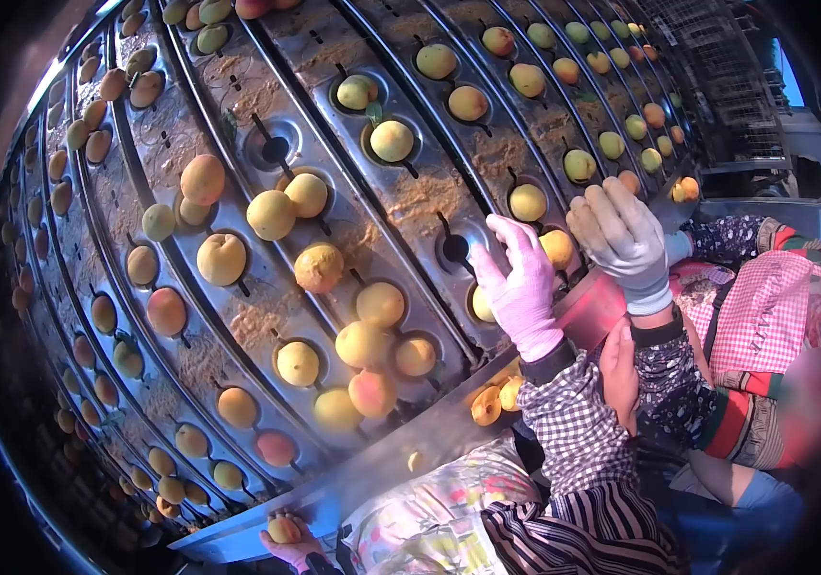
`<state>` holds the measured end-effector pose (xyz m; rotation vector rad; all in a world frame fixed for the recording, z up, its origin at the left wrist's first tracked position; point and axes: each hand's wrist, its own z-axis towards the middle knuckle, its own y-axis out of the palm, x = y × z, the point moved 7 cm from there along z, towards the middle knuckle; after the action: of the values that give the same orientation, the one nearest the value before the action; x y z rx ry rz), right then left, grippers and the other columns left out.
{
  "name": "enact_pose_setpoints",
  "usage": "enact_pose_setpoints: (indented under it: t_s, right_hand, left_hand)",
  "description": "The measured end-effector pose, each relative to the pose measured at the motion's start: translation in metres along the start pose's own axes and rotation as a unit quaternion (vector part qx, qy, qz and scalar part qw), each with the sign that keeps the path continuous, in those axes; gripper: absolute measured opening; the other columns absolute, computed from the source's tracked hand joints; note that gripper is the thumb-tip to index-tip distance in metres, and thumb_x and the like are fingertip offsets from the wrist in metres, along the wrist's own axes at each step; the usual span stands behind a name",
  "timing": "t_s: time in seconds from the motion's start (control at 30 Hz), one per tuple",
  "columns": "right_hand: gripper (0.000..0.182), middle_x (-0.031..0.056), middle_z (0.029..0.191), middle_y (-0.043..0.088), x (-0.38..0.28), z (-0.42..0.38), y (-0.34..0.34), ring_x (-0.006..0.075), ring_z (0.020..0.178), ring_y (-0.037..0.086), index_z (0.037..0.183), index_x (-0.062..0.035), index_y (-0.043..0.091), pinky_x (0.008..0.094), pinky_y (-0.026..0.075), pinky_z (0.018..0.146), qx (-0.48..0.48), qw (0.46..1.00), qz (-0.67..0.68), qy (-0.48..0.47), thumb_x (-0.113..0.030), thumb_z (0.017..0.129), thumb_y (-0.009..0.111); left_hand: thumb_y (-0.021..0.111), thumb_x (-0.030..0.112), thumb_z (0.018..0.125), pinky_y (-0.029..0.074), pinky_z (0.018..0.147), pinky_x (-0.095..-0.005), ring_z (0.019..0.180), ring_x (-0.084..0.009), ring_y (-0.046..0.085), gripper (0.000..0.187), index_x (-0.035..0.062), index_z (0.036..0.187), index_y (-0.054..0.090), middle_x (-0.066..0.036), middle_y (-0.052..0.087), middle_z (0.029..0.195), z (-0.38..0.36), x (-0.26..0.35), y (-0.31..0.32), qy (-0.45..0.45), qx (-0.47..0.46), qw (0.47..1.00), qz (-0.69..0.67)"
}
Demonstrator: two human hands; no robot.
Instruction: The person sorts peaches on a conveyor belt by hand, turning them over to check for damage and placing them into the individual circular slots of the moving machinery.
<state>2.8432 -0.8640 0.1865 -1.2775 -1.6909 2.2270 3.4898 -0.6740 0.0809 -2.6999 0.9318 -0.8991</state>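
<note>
My right hand [520,283], in a pink glove with a checkered sleeve, reaches over the near edge of the metal conveyor [410,206]. Its fingers are stretched and spread, with nothing visible between them. A yellow peach [482,305] sits partly hidden beside its palm, and a round cup hole [455,251] lies just left of its fingertips. At the bottom, my left hand [288,551], also pink-gloved, holds a peach [284,530] below the conveyor's edge. A loose cluster of peaches [364,345] is between the two hands on the slats.
To the right, a co-worker's white-gloved hand [621,240] is over the slats, close to mine. A bare hand [618,374] shows beside my sleeve. Cut peach halves [487,406] lie by the metal rim [334,479]. Brown pulp [425,196] smears the slats.
</note>
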Motion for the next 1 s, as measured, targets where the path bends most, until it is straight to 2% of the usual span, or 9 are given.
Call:
enact_pose_setpoints:
  t_s: [0.2, 0.27, 0.37, 0.43, 0.5, 0.63, 0.77, 0.87, 1.0]
  right_hand:
    - [0.039, 0.0152, 0.119, 0.063, 0.066, 0.03, -0.004, 0.0331, 0.108, 0.062, 0.121, -0.0051, 0.063, 0.0412, 0.05, 0.097, 0.078, 0.974, -0.195, -0.088, -0.014, 0.085, 0.076]
    - [0.04, 0.0156, 0.121, 0.062, 0.06, 0.038, 0.0, 0.0333, 0.111, 0.061, 0.122, -0.0047, 0.063, 0.0406, 0.05, 0.098, 0.04, 0.985, -0.164, -0.015, -0.015, 0.086, 0.077]
    - [0.04, 0.0165, 0.117, 0.067, 0.028, 0.034, 0.021, 0.031, 0.11, 0.065, 0.123, -0.0041, 0.064, 0.0399, 0.051, 0.096, -0.021, 0.997, -0.076, -0.005, -0.018, 0.088, 0.076]
    - [0.039, 0.017, 0.115, 0.067, -0.012, 0.026, 0.042, 0.034, 0.106, 0.065, 0.119, -0.0056, 0.065, 0.0421, 0.053, 0.091, -0.08, 0.996, -0.024, -0.019, -0.023, 0.085, 0.077]
    - [0.046, 0.0158, 0.116, 0.066, -0.049, 0.015, 0.067, 0.034, 0.107, 0.065, 0.123, -0.0072, 0.064, 0.0432, 0.053, 0.093, -0.135, 0.988, 0.02, -0.079, -0.027, 0.084, 0.078]
    - [0.067, 0.0148, 0.131, 0.061, -0.099, -0.004, 0.12, 0.035, 0.119, 0.059, 0.137, -0.0076, 0.055, 0.046, 0.049, 0.102, -0.191, 0.972, -0.031, -0.131, -0.036, 0.082, 0.08]
    - [0.071, 0.0144, 0.13, 0.059, -0.106, -0.006, 0.152, 0.0355, 0.121, 0.057, 0.138, -0.0081, 0.052, 0.0462, 0.048, 0.102, -0.237, 0.958, -0.084, -0.137, -0.03, 0.078, 0.082]
    - [0.067, 0.0142, 0.125, 0.061, -0.092, -0.005, 0.13, 0.0343, 0.117, 0.06, 0.136, -0.0108, 0.054, 0.0466, 0.049, 0.099, -0.183, 0.978, -0.017, -0.103, -0.029, 0.078, 0.082]
    - [0.068, 0.0166, 0.125, 0.061, -0.048, -0.002, 0.083, 0.0362, 0.116, 0.061, 0.137, -0.0085, 0.054, 0.0435, 0.05, 0.101, -0.129, 0.988, 0.036, -0.074, -0.014, 0.075, 0.081]
  left_hand:
    - [0.058, 0.054, 0.091, 0.058, 0.07, -0.0276, 0.086, -0.0184, 0.069, 0.047, 0.0116, 0.111, 0.066, -0.004, 0.071, 0.102, -0.013, -0.001, 0.01, -0.009, -0.005, 1.0, -0.003]
    - [0.055, 0.053, 0.093, 0.057, 0.07, -0.0276, 0.086, -0.0179, 0.068, 0.048, 0.0109, 0.113, 0.065, -0.004, 0.071, 0.103, -0.017, -0.001, 0.013, -0.006, -0.013, 1.0, -0.005]
    - [0.055, 0.052, 0.094, 0.056, 0.072, -0.0291, 0.087, -0.0186, 0.067, 0.048, 0.0094, 0.113, 0.066, -0.005, 0.07, 0.1, -0.015, -0.001, 0.01, -0.011, -0.021, 1.0, -0.013]
    - [0.053, 0.053, 0.095, 0.056, 0.076, -0.0313, 0.09, -0.0209, 0.066, 0.051, 0.008, 0.114, 0.066, -0.008, 0.069, 0.101, -0.012, -0.002, 0.01, -0.007, -0.05, 0.999, -0.019]
    - [0.052, 0.054, 0.095, 0.056, 0.077, -0.0321, 0.094, -0.0214, 0.066, 0.053, 0.0069, 0.117, 0.064, -0.009, 0.069, 0.107, -0.011, -0.002, 0.01, -0.01, -0.045, 0.999, -0.023]
    - [0.055, 0.05, 0.095, 0.059, 0.076, -0.0303, 0.089, -0.0213, 0.068, 0.046, 0.0083, 0.11, 0.067, -0.008, 0.071, 0.102, -0.006, -0.003, 0.007, -0.002, -0.065, 0.998, -0.025]
    - [0.055, 0.051, 0.095, 0.058, 0.078, -0.0305, 0.091, -0.0214, 0.068, 0.048, 0.008, 0.111, 0.066, -0.008, 0.071, 0.105, -0.002, -0.005, 0.006, -0.004, -0.113, 0.993, -0.028]
    - [0.054, 0.052, 0.096, 0.058, 0.078, -0.0305, 0.093, -0.0215, 0.068, 0.049, 0.0081, 0.113, 0.066, -0.008, 0.071, 0.106, -0.002, -0.004, 0.006, 0.005, -0.113, 0.993, -0.02]
    - [0.054, 0.053, 0.095, 0.058, 0.079, -0.0301, 0.095, -0.0213, 0.068, 0.051, 0.0087, 0.117, 0.066, -0.008, 0.071, 0.108, -0.005, -0.006, 0.006, 0.001, -0.09, 0.996, -0.009]
